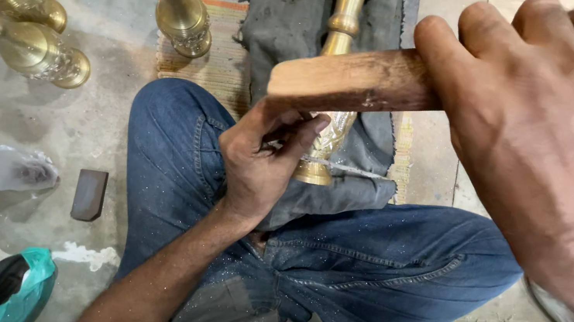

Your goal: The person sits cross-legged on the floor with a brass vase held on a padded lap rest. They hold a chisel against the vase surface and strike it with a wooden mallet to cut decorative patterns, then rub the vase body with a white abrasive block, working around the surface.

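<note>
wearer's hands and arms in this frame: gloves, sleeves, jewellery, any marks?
Both bare. Left hand: no glove, ring or watch visible; forearm uncovered down to the frame edge, lightly haired. Right hand: also ungloved, no rings, knuckles dusty, fine pale specks on the skin; wrist bare, no sleeve visible. Fine glittery dust also speckles the blue jeans.

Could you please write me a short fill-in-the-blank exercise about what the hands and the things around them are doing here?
1. The right hand grips a ____ handle raised above the lap.
2. The left hand steadies a tall ____ vase lying on a grey cloth.
3. The person sits on the floor wearing blue ____.
4. Three more vases lie to the person's ____.

Missing words: wooden; brass; jeans; left
</note>
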### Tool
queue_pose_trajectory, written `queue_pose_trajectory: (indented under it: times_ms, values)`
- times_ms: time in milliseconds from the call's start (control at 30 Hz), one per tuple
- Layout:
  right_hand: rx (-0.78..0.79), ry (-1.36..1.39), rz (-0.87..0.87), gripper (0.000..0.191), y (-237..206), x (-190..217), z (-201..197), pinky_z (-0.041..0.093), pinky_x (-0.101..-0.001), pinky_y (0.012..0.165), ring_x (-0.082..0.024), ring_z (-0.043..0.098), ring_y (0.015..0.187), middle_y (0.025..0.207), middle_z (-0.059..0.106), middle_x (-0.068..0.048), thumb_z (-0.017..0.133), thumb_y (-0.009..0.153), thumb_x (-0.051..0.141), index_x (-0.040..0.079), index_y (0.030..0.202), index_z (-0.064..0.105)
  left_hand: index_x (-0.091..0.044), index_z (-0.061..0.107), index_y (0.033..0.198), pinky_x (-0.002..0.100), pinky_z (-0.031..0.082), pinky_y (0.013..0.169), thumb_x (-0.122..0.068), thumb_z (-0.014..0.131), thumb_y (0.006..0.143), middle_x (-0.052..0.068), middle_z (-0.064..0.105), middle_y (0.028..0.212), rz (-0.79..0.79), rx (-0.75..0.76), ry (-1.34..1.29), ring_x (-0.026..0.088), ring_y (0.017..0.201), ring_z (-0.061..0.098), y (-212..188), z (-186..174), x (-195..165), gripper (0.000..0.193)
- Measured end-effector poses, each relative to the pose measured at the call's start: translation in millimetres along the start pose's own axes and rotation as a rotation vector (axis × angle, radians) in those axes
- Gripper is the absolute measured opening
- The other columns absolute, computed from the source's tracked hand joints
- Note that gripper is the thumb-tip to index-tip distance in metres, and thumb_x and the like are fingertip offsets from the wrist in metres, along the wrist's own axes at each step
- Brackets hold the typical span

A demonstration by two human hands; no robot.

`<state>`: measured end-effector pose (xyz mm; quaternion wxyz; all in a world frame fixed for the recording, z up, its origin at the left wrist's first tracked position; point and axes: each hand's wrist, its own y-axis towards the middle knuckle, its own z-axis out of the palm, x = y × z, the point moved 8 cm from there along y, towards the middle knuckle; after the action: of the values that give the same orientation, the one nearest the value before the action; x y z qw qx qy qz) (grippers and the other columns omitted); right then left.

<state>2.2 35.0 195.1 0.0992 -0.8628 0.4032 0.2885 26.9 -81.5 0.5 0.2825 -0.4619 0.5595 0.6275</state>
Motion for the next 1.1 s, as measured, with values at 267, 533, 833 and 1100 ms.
queue_pose_trajectory:
  times_ms: [267,533,833,1100]
  values:
    - [0.068,0.069,0.111,0.034,-34,-20,22,0.05,-0.0421,0.082,-0.025,0.067,0.088,0.09,0.063,-0.005,0.081,0.081,0.014,0.011,0.108,0.061,-0.004,0.07,0.121,0.026,0.065,0.074,-0.014,0.08,0.099,0.005,0.079,0.102,0.064,0.192,-0.06,0.01,0.089,0.077,10,16,-6,0.026]
    - [-0.149,0.259,0.13,0.024,-61,-30,34,0.047,-0.0392,0.082,-0.024,0.064,0.092,0.093,0.062,-0.006,0.081,0.101,0.014,0.006,0.11,0.061,-0.004,0.069,0.12,0.024,0.065,0.071,-0.01,0.078,0.101,0.006,0.077,0.101,0.073,0.063,-0.065,0.01,0.088,0.076,-14,28,-26,0.022]
    - [-0.328,0.038,0.008,0.018,-97,-26,-7,0.043,-0.0307,0.085,-0.017,0.062,0.097,0.099,0.06,-0.001,0.071,0.093,0.014,0.01,0.105,0.059,-0.001,0.066,0.118,0.024,0.057,0.064,-0.011,0.08,0.1,0.003,0.072,0.085,0.071,0.024,0.033,0.007,0.074,0.069,-32,37,-37,0.025]
    - [-0.276,-0.22,0.067,0.015,-108,-16,-9,0.044,-0.0343,0.089,-0.012,0.062,0.092,0.091,0.062,0.002,0.074,0.105,0.027,0.015,0.104,0.064,0.0,0.062,0.107,0.023,0.057,0.064,-0.008,0.076,0.102,0.004,0.073,0.082,0.021,-0.039,-0.032,0.007,0.076,0.071,-46,40,-38,0.017]
